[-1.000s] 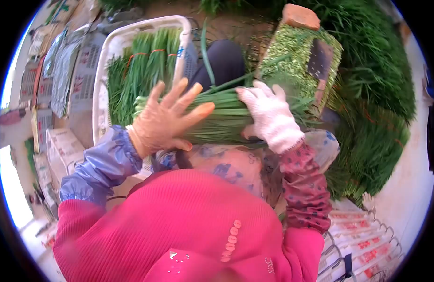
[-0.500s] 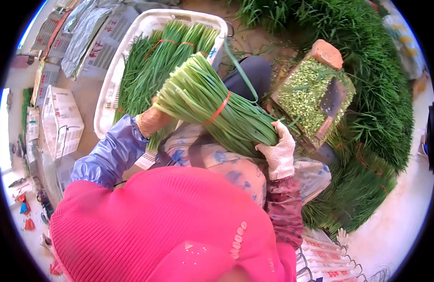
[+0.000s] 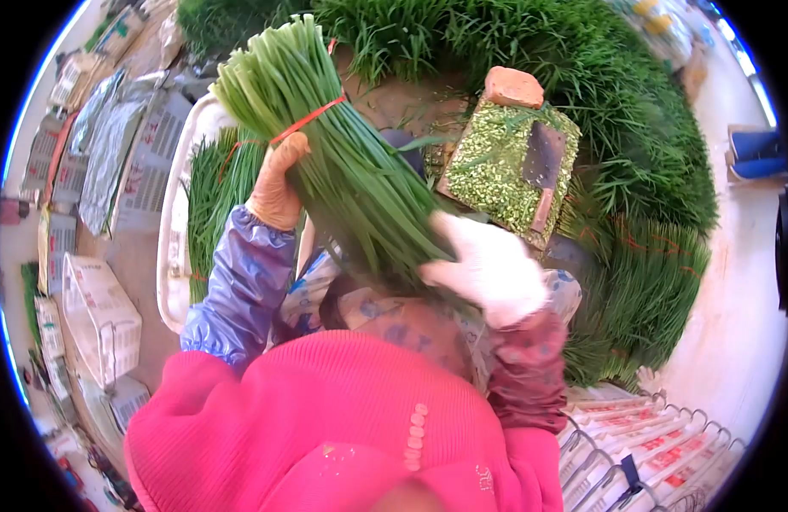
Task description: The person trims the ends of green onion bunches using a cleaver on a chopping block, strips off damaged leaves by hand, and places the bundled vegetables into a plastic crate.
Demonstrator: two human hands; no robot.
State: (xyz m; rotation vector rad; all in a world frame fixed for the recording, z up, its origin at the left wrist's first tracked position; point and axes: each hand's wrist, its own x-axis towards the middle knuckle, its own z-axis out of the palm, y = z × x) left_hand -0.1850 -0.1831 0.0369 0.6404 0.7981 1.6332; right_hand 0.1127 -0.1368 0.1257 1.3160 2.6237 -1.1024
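Observation:
A thick bundle of garlic chives [image 3: 355, 162], tied with a red band [image 3: 308, 119], is held tilted above my lap. Its pale cut ends point to the upper left. My left hand [image 3: 279, 183], in a tan glove, is closed on the bundle's near side just below the band. At the leafy lower end, my right hand [image 3: 496, 271], in a white glove and slightly blurred, cups the leaves between thumb and fingers. More tied chives [image 3: 227, 183] lie in a white crate [image 3: 170, 247], partly hidden behind the held bundle and my left hand.
A board heaped with chopped green bits [image 3: 488, 154] carries a cleaver [image 3: 543, 158] and a brick [image 3: 513, 87]. Loose chives [image 3: 616, 102] pile up behind, and banded bundles [image 3: 650, 282] lie at right. A white basket [image 3: 102, 320] stands left; white bags and wire handles [image 3: 658, 444] are lower right.
The chive bundle has risen and moved away from my body, its cut ends higher. My left hand's grip now shows beside the red band. The view has turned rightward.

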